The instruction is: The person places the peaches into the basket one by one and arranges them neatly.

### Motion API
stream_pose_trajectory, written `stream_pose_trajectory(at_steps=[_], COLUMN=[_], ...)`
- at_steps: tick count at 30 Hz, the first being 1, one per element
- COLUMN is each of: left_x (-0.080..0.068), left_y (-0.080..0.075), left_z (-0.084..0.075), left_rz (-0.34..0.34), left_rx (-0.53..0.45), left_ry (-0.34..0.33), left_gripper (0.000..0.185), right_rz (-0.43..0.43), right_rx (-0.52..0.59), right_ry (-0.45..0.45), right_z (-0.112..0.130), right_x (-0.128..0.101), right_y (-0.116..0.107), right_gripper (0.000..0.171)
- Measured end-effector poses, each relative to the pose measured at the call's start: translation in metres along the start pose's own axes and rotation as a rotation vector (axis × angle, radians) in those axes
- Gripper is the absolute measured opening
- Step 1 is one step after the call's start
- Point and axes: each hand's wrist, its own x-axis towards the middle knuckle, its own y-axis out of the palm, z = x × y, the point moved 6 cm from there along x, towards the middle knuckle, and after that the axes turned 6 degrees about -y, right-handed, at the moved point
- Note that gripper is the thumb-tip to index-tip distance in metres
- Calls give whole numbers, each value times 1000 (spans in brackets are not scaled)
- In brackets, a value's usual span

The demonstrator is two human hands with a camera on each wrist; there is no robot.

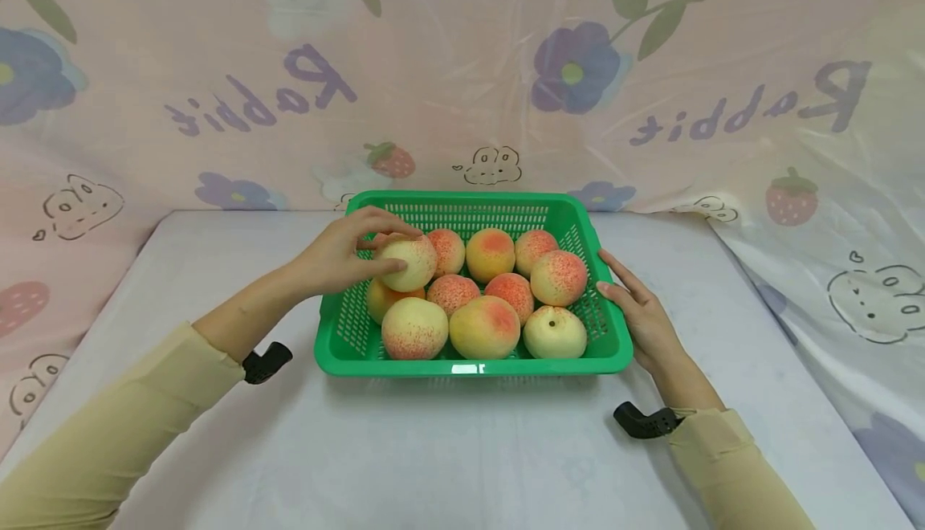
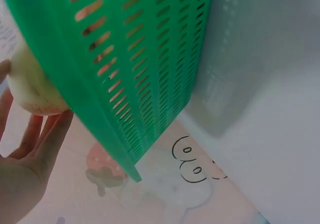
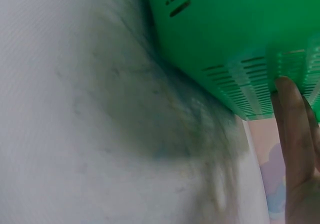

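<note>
A green plastic basket (image 1: 473, 367) holds several pale yellow and red peaches. At its left side my left hand (image 1: 354, 250) grips a pale peach (image 1: 410, 265), thumb on the near side and fingers over the far side. In the left wrist view this peach (image 2: 32, 83) shows beside the basket rim, held by the fingers of my left hand (image 2: 30, 169). On the opposite side, my right hand (image 1: 643, 313) touches the basket's right rim with its fingertips and thumb. The right wrist view shows straight fingers (image 3: 295, 129) against the slotted wall (image 3: 240, 78).
The basket stands on a white-covered table (image 1: 462, 450). Behind it hangs a pale pink curtain (image 1: 448, 72) with flowers, rabbits and strawberries. A black wrist-worn piece (image 1: 267, 363) sits below the left wrist, another black piece (image 1: 643, 420) by the right.
</note>
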Motion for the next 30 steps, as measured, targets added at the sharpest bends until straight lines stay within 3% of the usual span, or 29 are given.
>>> stream_pose_trajectory(at_steps=[4, 13, 22, 30], left_x=[2, 2, 4, 4], left_y=[0, 0, 10, 10], left_z=[0, 5, -2, 0], left_rz=[11, -8, 80, 85], left_rx=[-1, -20, -112, -97], left_ry=[-12, -71, 12, -9], left_gripper=[35, 42, 39, 36], right_rz=[2, -3, 2, 8], right_rx=[7, -1, 17, 6], right_ry=[-2, 2, -2, -2], right_z=[0, -1, -1, 0], right_x=[0, 1, 0, 0], right_y=[0, -1, 0, -1], right_gripper=[57, 56, 56, 56])
